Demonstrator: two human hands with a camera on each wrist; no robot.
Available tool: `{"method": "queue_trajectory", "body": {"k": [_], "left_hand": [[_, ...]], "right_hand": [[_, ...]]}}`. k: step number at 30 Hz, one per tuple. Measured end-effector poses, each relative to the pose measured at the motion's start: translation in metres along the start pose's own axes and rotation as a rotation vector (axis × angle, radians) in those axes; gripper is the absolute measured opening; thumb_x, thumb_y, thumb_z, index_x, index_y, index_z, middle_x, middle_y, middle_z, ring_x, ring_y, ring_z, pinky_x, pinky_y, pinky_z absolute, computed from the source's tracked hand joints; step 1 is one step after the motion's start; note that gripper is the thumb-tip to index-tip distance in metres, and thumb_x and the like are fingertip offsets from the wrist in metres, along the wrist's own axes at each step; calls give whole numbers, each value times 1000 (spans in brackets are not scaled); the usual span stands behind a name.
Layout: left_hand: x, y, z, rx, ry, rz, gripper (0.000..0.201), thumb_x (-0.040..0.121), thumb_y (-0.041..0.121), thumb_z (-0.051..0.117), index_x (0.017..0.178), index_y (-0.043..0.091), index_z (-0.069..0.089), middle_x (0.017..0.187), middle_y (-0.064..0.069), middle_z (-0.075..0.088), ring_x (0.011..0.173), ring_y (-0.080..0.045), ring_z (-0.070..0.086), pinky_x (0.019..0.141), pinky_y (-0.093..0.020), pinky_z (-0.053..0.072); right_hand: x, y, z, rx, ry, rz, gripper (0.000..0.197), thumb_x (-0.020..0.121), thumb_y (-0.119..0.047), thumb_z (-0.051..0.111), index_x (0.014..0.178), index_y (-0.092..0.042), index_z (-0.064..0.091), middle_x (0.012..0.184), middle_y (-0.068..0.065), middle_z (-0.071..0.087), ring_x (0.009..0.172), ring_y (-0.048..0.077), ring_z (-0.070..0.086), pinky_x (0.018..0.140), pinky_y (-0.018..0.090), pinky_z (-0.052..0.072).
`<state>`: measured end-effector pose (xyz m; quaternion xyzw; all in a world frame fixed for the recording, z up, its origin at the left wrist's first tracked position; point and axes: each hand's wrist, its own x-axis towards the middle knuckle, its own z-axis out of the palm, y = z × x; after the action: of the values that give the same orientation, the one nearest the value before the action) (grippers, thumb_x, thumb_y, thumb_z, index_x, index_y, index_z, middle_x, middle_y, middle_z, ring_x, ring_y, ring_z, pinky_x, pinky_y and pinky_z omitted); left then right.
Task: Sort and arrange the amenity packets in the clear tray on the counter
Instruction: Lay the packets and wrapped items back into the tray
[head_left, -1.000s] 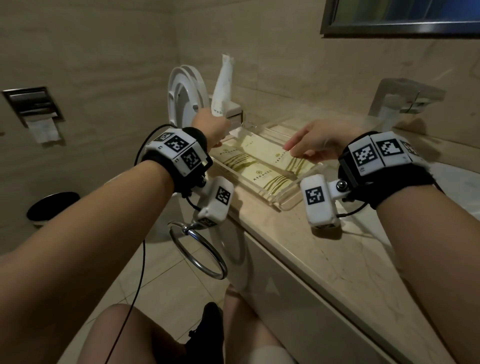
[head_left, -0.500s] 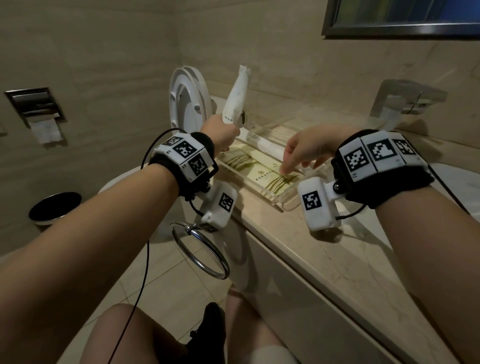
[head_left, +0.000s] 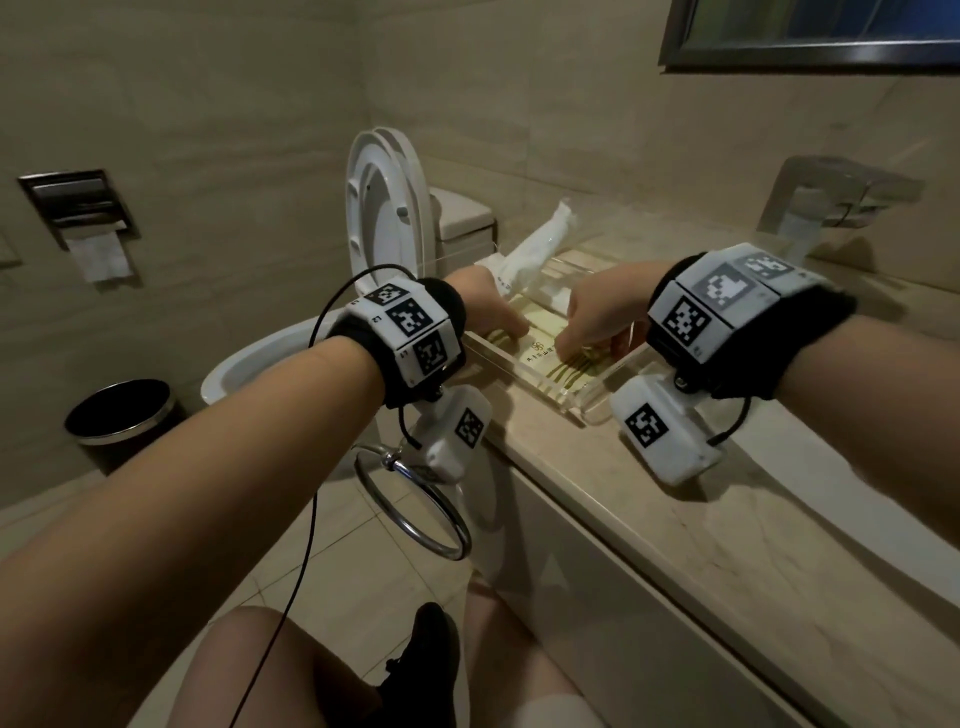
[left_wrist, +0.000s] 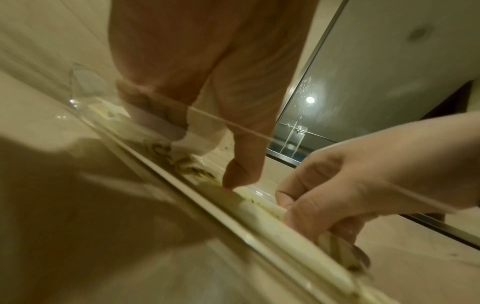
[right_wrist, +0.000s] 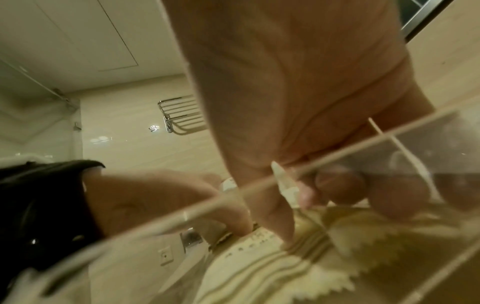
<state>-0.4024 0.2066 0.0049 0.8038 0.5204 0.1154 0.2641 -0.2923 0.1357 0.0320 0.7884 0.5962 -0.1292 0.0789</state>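
Now that my left hand (head_left: 485, 306) has come down from holding the long white wrapped packet (head_left: 535, 249) upright, still gripping it, both hands meet inside the clear acrylic tray (head_left: 597, 402); my right hand (head_left: 597, 322) pinches the flat cream, green-striped packet (head_left: 545, 358) beneath my fingertips, so arranging continues.

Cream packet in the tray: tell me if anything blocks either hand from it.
Nothing visible does. The left hand and the right hand are both down inside the clear tray, fingertips already on the cream packet. The white packet held by the left hand sticks up behind, clear of it.
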Motion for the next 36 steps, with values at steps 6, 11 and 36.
{"method": "queue_trajectory", "body": {"k": [6,11,36], "left_hand": [[4,1,-2,56,-41,-21,26,80,26,71,81,9,51,71,1,47,73,-15,47,49,-22,34],[5,-1,-2,35,-46,-2,29,81,24,70,69,13,46,70,2,48,62,-9,43,52,-21,35],[-11,-2,-25,-506,-13,236,23,90,4,52,113,9,49,82,-5,50,65,-12,44,54,-21,35]], "right_hand": [[2,6,-1,-10,45,16,29,89,-35,58,76,-9,55,66,0,51,59,13,50,57,20,42],[5,10,0,26,14,18,27,90,-36,58,87,-9,57,71,-1,54,78,17,56,75,26,48],[3,24,-35,947,42,-11,14,96,-27,48,96,-14,53,89,1,58,72,13,52,64,23,43]]}}
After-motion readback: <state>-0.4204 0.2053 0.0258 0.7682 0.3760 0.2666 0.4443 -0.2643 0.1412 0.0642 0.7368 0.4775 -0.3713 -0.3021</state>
